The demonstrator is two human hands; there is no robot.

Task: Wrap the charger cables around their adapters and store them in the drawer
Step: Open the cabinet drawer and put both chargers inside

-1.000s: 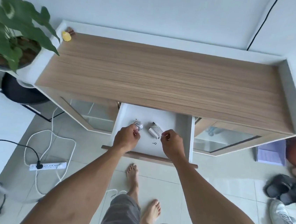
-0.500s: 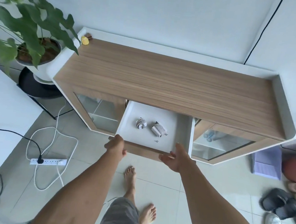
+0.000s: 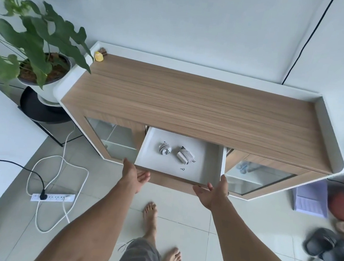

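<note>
Inside the drawer (image 3: 206,166) at 12 o'clock, wrapped chargers (image 3: 186,156) are stored; closing alone is judged outstanding, left hand (image 3: 134,175) and right hand (image 3: 213,193) spread wide.

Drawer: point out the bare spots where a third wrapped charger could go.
Widest bare floor: between the right charger and the right wall of the drawer. A smaller patch: front left corner, ahead of the left charger. Crowded: the middle, both chargers side by side, small pin just in front.
</note>
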